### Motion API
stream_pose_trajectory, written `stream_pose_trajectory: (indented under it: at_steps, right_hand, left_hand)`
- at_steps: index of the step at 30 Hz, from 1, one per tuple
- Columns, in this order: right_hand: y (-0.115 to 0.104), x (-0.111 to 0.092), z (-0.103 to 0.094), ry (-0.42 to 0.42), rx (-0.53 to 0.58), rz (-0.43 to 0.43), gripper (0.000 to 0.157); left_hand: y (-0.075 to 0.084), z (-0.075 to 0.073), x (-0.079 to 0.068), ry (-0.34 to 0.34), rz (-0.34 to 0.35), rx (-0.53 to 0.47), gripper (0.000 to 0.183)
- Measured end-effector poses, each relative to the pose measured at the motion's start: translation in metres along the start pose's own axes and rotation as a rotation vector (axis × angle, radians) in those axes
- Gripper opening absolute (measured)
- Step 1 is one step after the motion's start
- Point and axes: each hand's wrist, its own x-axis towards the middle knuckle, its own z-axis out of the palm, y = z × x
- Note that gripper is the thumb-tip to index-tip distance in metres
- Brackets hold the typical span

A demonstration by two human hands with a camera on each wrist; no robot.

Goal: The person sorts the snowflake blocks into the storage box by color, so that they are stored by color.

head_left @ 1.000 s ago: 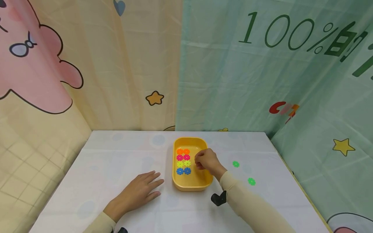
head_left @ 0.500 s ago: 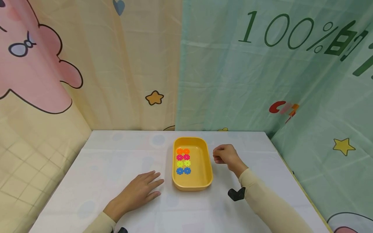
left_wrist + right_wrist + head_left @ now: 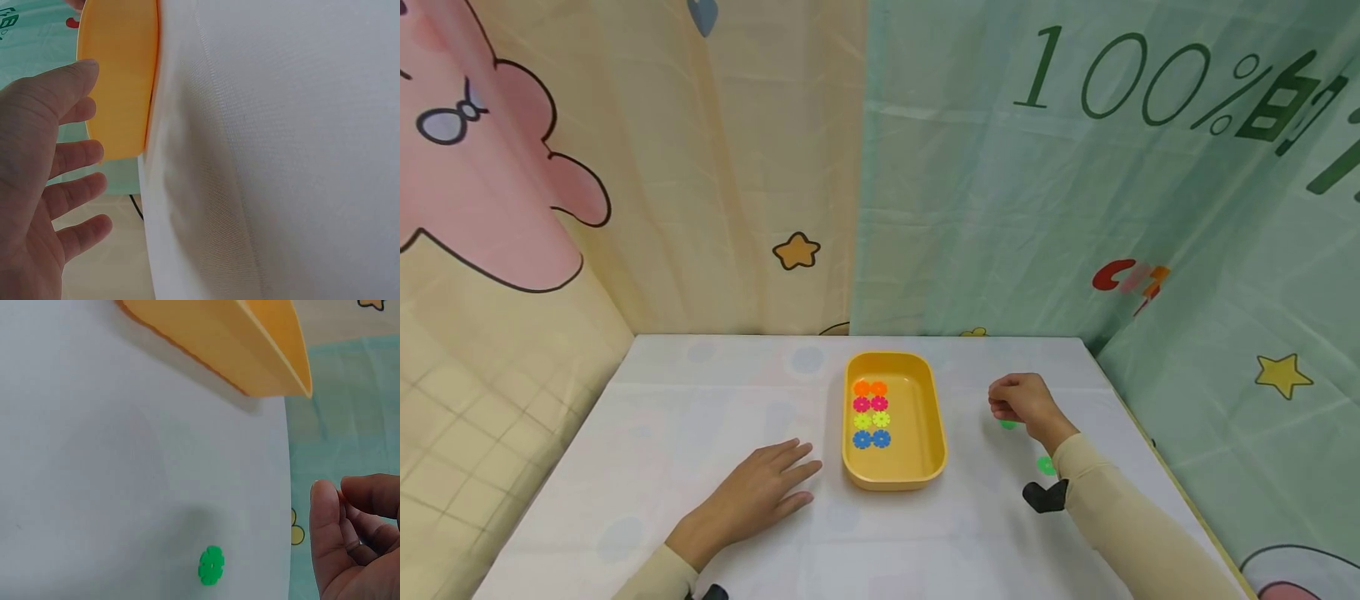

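My right hand [image 3: 1026, 404] hovers to the right of the yellow tray, fingers curled. In the right wrist view its thumb [image 3: 325, 512] and index fingertip are close together, with nothing visible between them. Partly hidden under this hand is a green flower-shaped disc [image 3: 1008, 425]; another green disc [image 3: 1047, 465] lies by the sleeve. Left of the yellow tray [image 3: 917, 481], my left hand [image 3: 760, 492] has its fingers spread and grips nothing. Inside the tray sit paired flower-shaped discs: orange [image 3: 878, 388], pink [image 3: 879, 403], yellow [image 3: 881, 419] and blue [image 3: 882, 438], along its left side.
A white cloth covers the table [image 3: 647, 467]. Printed curtains [image 3: 962, 208] stand right behind its far edge and along both sides. Each wrist wears a black camera mount, such as the right one [image 3: 1045, 497].
My right hand has lifted out of the tray and moved right, over the green discs. The left hand and the discs in the tray stay where they were.
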Motion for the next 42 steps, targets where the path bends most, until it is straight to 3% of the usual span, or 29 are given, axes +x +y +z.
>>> stream_pose_trajectory:
  at_steps: [8,21,29,42]
  right_hand:
    - [0.009,0.009,-0.025,0.019,0.002,0.011,0.033]
    - [0.036,0.030,-0.050,0.087,-0.055,0.053,0.031]
    - [0.044,0.036,-0.051,0.060,-0.107,0.077,0.029]
    - [0.060,0.044,-0.036,0.011,-0.171,0.046,0.021]
  left_hand:
    - [0.000,-0.001,0.000,0.002,0.008,0.006,0.047]
    - [-0.001,-0.002,0.000,-0.015,-0.007,0.013,0.048]
    - [0.000,-0.004,0.000,-0.021,-0.006,0.018,0.047]
    - [0.000,-0.004,-0.003,0.001,0.002,0.038,0.046]
